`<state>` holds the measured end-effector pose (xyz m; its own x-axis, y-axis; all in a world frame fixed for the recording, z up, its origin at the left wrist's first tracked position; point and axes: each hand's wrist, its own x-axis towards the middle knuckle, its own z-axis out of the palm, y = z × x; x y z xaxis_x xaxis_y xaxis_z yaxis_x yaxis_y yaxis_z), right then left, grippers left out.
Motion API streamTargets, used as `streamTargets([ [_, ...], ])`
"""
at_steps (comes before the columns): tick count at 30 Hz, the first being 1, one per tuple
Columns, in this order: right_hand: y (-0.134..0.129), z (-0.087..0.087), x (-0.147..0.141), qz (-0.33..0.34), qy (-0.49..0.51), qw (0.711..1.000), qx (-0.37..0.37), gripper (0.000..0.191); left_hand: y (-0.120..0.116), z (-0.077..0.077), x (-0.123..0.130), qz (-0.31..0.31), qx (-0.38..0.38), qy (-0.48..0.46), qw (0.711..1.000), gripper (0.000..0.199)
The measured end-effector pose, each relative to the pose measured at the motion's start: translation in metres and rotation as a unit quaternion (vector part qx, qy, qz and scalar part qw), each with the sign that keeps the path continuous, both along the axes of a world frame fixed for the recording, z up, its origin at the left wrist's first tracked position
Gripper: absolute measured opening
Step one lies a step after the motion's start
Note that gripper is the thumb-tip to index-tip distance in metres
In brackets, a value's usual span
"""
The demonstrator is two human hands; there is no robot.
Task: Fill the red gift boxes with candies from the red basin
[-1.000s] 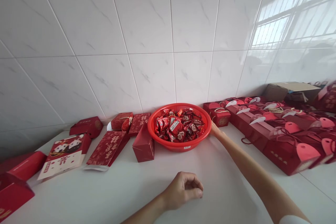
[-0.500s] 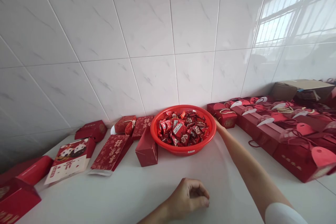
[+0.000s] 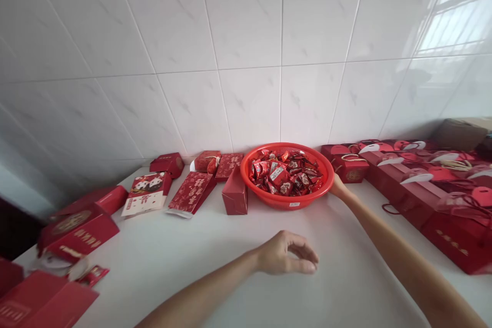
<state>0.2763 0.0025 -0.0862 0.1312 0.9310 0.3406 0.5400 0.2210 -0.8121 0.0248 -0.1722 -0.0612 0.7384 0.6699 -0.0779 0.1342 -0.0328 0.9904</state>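
A round red plastic basket (image 3: 265, 196) full of wrapped candies (image 3: 284, 174) stands on the white table close to the tiled wall. My right hand (image 3: 338, 187) is at the basket's right rim; its fingers are mostly hidden behind the rim, and it appears to grip it. In front of the basket, my left hand (image 3: 288, 253) hovers over or rests on the table, fingers loosely curled with a gap towards the thumb and nothing seen inside. A plain red carton (image 3: 235, 197) touches or nearly touches the basket's left side.
Left of the basket lie a flat red box with gold print (image 3: 192, 192), a box with a panda picture (image 3: 148, 192) and several other red boxes (image 3: 80, 230). Rows of red handled gift boxes (image 3: 415, 205) fill the right side. A brown cardboard box (image 3: 457, 136) stands behind them.
My view has turned left, showing more boxes there. My left hand is a little further forward, with its fingers slightly loosened. The right hand stays at the basket's rim.
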Motion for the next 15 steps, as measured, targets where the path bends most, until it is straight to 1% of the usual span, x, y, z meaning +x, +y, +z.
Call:
streamTargets([
  [2, -0.011, 0.003, 0.002, 0.004, -0.007, 1.000, -0.011, 0.035, 0.001, 0.032, -0.011, -0.015, 0.076, -0.004, 0.997, 0.034],
  [4, -0.024, 0.006, 0.006, 0.000, -0.020, 1.000, -0.014, 0.035, 0.005, 0.068, -0.028, 0.011, 0.152, 0.000, 0.988, 0.030],
  [6, -0.039, 0.007, 0.009, -0.018, -0.028, 0.999, -0.021, 0.033, 0.015, 0.101, -0.053, 0.086, 0.203, 0.004, 0.975, 0.032],
  [7, -0.047, 0.007, 0.010, -0.031, -0.026, 0.999, -0.024, 0.030, 0.022, 0.115, -0.070, 0.132, 0.221, 0.018, 0.966, 0.035],
  [8, -0.055, 0.006, 0.011, -0.046, -0.020, 0.998, -0.026, 0.027, 0.031, 0.127, -0.089, 0.188, 0.245, 0.031, 0.951, 0.037],
  [9, -0.064, 0.004, 0.012, -0.061, -0.011, 0.998, -0.025, 0.024, 0.041, 0.137, -0.110, 0.245, 0.265, 0.049, 0.931, 0.041],
  [11, -0.084, -0.001, 0.011, -0.081, 0.011, 0.997, -0.006, 0.022, 0.061, 0.153, -0.159, 0.359, 0.287, 0.094, 0.883, 0.052],
  [12, -0.094, -0.003, 0.009, -0.084, 0.020, 0.996, 0.009, 0.023, 0.068, 0.159, -0.184, 0.412, 0.295, 0.144, 0.850, 0.058],
  [13, -0.104, -0.005, 0.007, -0.082, 0.027, 0.996, 0.028, 0.025, 0.072, 0.164, -0.209, 0.464, 0.307, 0.207, 0.804, 0.065],
  [14, -0.115, -0.006, 0.004, -0.077, 0.029, 0.995, 0.049, 0.026, 0.073, 0.168, -0.231, 0.501, 0.327, 0.275, 0.752, 0.073],
  [15, -0.125, -0.006, -0.001, -0.064, 0.025, 0.995, 0.071, 0.025, 0.069, 0.171, -0.251, 0.520, 0.336, 0.301, 0.726, 0.078],
])
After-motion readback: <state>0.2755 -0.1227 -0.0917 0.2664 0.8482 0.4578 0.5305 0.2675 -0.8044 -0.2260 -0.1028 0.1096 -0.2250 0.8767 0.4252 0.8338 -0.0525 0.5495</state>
